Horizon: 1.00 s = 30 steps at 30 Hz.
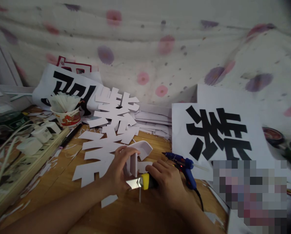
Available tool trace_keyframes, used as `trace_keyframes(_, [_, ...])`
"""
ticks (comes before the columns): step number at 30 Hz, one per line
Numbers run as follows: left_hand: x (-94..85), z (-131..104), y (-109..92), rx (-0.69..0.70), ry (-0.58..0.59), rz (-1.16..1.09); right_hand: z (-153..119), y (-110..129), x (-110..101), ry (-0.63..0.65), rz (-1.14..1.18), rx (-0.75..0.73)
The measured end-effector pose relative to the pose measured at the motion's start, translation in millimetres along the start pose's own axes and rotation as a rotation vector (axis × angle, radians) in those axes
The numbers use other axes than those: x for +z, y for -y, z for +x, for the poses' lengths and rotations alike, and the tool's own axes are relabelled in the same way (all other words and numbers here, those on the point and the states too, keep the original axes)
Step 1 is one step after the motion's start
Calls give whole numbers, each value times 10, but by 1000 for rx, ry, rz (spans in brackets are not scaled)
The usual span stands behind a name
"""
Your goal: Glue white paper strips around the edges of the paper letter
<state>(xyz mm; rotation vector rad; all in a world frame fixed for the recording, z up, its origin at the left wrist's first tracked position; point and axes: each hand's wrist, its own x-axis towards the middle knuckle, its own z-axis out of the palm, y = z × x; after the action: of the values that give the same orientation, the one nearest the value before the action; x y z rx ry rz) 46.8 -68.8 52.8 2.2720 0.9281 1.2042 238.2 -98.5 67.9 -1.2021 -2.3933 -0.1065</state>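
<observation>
My left hand [119,169] is closed around a small white foam-board piece [133,165] with raised walls, held upright over the table. In my right hand [168,178] is a utility knife [146,181] with a yellow and black handle. Its bright blade points left, close to the lower edge of the white piece and my left fingers. A curved white strip [145,150] shows just behind the piece; whether the two are joined I cannot tell. Beside my right hand lies a blue glue gun [181,162] with a small red light. White cut-out character shapes [96,152] spread behind my left hand.
A power strip [50,143] with plugs and cables runs along the left. Behind it stands a paper bowl [66,118] full of white strips. Sheets with black characters [179,136] lean at the back, before a flowered curtain [140,48]. Offcuts litter the wooden table [69,159].
</observation>
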Motion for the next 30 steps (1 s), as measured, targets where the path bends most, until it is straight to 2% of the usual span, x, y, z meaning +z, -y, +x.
trace_keyframes(13, [-14,14,-35,7,-1,4,10,16,2,-36,7,16])
trace_keyframes(19, [-17,21,-45,13,-14,-18,2,-9,47,-99,20,0])
trace_keyframes(30, [28,2,-32,-159,56,-188,4,9,43,-105,16,44])
